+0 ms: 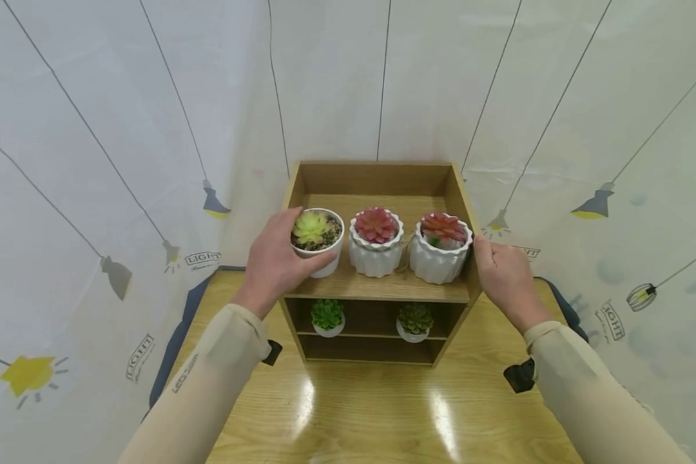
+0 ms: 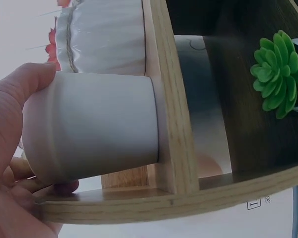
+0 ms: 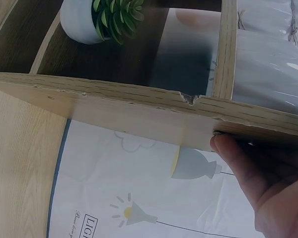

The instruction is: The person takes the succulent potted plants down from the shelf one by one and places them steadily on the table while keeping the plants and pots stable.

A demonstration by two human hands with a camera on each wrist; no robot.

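One white pot (image 2: pixel 99 124): axis vertical, mouth up; left fingers (image 1: pixel 289 219) clamped round it; right fingers (image 1: pixel 486 252): hold unclear.

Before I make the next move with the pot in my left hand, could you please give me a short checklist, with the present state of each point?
1. Left hand on the plain white pot: ok, it grips the pot.
2. Pot on the upper board: ok, it appears to rest there.
3. Gap to the middle pot: ok, though narrow in the head view.
4. Right hand at the wooden shelf: ok, it touches the outer side.
5. Firmness of that contact: cannot tell.
6. Front edge of that side: not ok, a chip shows.
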